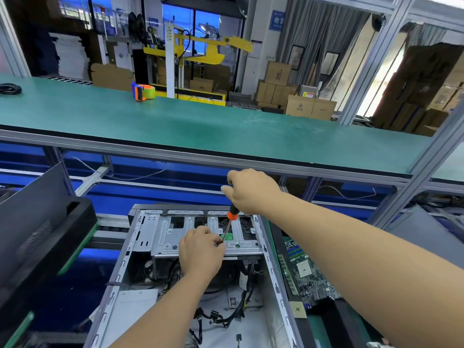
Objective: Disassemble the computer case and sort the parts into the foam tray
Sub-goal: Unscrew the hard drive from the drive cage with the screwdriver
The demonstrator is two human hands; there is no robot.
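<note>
The case (193, 277) lies open on its side at the near centre, its open face up, on the lower work level under a long green shelf (200, 121). At the far end of the case sits a silver drive cage (165, 237) with slots and holes in its top plate. Black cables (226, 320) run loose across the floor of the case nearer the viewer.

The right hand (251, 190) is raised above the far end of the case, its fingers curled round the top of a screwdriver (229, 223). The black handle shows an orange collar below the hand, and the thin shaft slopes down and to the left to the cage's top plate. The left hand (200, 252) rests on the cage, its fingertips drawn together and pinching the shaft near the tip. The tip itself is hidden by the fingers, so what it touches cannot be told.

Just right of the case lies a green motherboard (305, 272) with a pale square socket, on a dark surface. To the left stands a tilted black panel (37, 222) with a vent grille. On the shelf, far left of centre, sits an orange and blue tape dispenser (143, 92) with a green roll, and a coiled black cord (10, 88) lies at the far left edge. Cardboard boxes (310, 106) are stacked beyond the shelf.
</note>
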